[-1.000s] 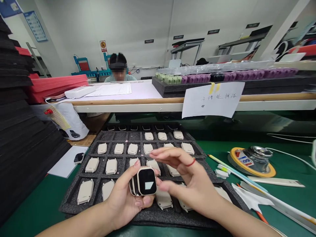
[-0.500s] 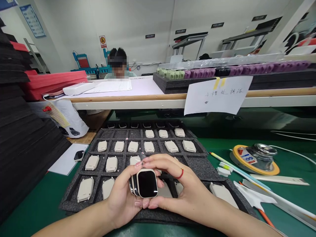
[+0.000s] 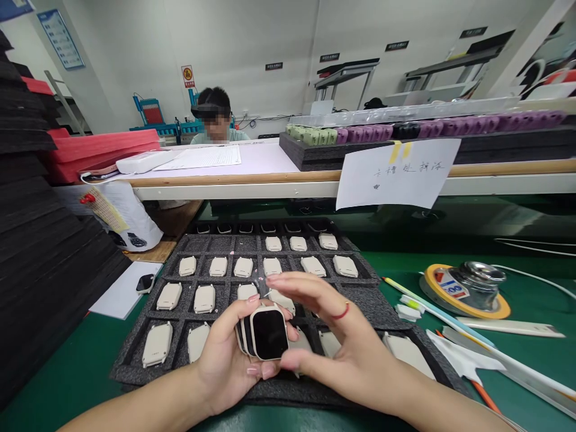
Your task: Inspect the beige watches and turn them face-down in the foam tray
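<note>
My left hand (image 3: 227, 363) is closed round a small stack of beige watch bodies (image 3: 265, 331); the front one shows its black screen toward me. My right hand (image 3: 335, 339) hovers just to the right of the stack, its thumb touching the lower edge and its fingers stretched out above the screen; a thin strip of clear film seems to stick out at its fingertips. Both hands are over a black foam tray (image 3: 135, 366) whose pockets hold several beige watch bodies lying face down.
A tall stack of black foam trays (image 3: 40, 252) stands at the left. On the green mat to the right lie a tape roll with a metal dish (image 3: 468, 288), a pen and white strips. Another person (image 3: 213, 120) sits beyond the raised shelf (image 3: 292, 183).
My right hand's fingers had closed down over the top of the watch stack half a second ago; now they have lifted and stretched out above it again. My left hand has kept hold of the stack.
</note>
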`<state>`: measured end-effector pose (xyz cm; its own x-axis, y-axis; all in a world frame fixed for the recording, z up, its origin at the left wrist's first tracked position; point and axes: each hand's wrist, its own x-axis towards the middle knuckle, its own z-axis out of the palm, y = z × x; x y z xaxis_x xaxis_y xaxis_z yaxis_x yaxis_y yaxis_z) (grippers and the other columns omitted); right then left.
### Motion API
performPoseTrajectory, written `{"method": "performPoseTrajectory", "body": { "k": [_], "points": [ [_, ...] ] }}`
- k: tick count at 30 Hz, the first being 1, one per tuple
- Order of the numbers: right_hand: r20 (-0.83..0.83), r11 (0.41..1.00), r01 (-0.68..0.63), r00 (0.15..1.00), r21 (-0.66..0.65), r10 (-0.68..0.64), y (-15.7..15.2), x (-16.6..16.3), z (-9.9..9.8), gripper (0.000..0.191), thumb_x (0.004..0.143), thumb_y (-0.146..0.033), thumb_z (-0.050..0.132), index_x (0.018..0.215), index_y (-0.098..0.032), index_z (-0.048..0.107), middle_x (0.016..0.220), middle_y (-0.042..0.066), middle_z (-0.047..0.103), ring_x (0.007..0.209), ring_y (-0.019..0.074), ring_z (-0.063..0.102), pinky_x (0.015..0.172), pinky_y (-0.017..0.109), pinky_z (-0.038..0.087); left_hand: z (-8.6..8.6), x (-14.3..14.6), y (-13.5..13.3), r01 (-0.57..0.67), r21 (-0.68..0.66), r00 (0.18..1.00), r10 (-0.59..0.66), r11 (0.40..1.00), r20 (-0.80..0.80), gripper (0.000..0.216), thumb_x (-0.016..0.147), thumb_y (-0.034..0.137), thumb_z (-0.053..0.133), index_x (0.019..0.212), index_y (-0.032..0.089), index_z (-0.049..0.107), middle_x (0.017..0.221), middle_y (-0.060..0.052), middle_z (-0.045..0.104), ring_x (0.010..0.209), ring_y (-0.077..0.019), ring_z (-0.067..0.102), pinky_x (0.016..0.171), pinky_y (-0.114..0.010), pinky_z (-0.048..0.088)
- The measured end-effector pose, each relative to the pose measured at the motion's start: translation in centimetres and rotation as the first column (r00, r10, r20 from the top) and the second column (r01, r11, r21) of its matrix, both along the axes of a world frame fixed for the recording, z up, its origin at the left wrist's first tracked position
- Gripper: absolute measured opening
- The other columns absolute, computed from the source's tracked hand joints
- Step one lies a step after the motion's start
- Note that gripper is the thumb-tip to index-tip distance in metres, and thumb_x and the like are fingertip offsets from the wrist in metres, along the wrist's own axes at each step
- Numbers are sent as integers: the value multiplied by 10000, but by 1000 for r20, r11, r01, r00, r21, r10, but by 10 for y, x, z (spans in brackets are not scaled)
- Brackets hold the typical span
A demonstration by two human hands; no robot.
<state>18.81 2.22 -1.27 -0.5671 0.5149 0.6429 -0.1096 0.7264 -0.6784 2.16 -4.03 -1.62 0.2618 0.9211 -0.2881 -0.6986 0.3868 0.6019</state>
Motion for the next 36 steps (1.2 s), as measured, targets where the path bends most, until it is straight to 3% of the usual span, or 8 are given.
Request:
{"method": "performPoseTrajectory", "body": {
  "k": [3, 5, 10, 15, 23, 28, 32, 36],
  "points": [
    [-189, 995, 101, 977, 5, -98, 3, 4, 1, 341, 871, -75, 658, 1150, -269, 633, 1101, 42, 715, 1079, 193, 678, 943, 340, 575, 1, 0, -1, 9, 19, 1000, -9, 1000, -9, 363, 796, 448, 634, 840, 96, 713, 710, -88, 680, 384, -78, 521, 392, -185, 158],
    [-254, 985, 155, 958, 83, -129, 5, 6, 2, 302, 863, -13, 633, 1045, -250, 676, 964, 25, 750, 955, 173, 719, 860, 301, 606, 1, 0, -1, 10, 21, 1000, -9, 1000, -20, 362, 793, 451, 640, 845, 99, 707, 730, -93, 683, 386, -79, 525, 394, -187, 160],
    [-140, 905, 71, 990, 419, -13, 1, 8, 9, 298, 867, -17, 642, 1115, -177, 686, 956, 77, 769, 936, 183, 728, 821, 313, 625, 0, 1, -1, -10, -5, 1000, 10, 1000, 9, 322, 758, 444, 695, 787, 123, 681, 609, -29, 609, 392, -78, 519, 381, -168, 177],
    [-57, 840, 1, 998, 543, 36, -4, 7, 6, 220, 895, -52, 638, 1097, -110, 703, 951, 84, 780, 984, 157, 712, 910, 284, 584, 4, 2, -2, -19, -59, 1000, 19, 998, 10, 341, 723, 434, 733, 798, 105, 683, 644, -12, 574, 431, -56, 494, 384, -142, 238],
    [6, 855, 12, 1000, 518, -18, -3, 2, 6, 292, 874, -146, 685, 1160, -184, 646, 934, 79, 753, 875, 200, 689, 819, 370, 573, 3, 4, -2, -67, -80, 998, 67, 995, -6, 391, 709, 483, 783, 745, 114, 658, 570, 25, 530, 420, -27, 417, 403, -138, 226],
    [109, 946, 69, 988, 317, -109, -4, 0, 0, 632, 819, -433, 747, 1360, -219, 498, 823, 22, 622, 728, 179, 583, 678, 333, 520, -1, 7, -5, -70, 17, 984, 71, 997, -165, 444, 692, 531, 800, 821, 131, 658, 694, 3, 620, 430, -7, 405, 416, -146, 206],
    [112, 982, 25, 993, 189, -46, -4, 0, 1, 529, 793, -351, 787, 1259, -238, 564, 833, 12, 624, 743, 167, 582, 717, 307, 523, 0, 9, -6, -78, 32, 983, 82, 996, -165, 466, 696, 548, 791, 844, 128, 654, 567, 36, 555, 426, -12, 364, 435, -142, 223],
    [61, 986, 15, 998, 164, -26, -2, 1, 5, 593, 730, -310, 840, 1251, -246, 564, 1015, 54, 680, 890, 197, 624, 819, 328, 533, 1, 6, -4, -90, -43, 990, 85, 995, -116, 477, 676, 580, 788, 748, 134, 633, 416, 76, 427, 376, -18, 287, 404, -141, 202]
  ]
}}
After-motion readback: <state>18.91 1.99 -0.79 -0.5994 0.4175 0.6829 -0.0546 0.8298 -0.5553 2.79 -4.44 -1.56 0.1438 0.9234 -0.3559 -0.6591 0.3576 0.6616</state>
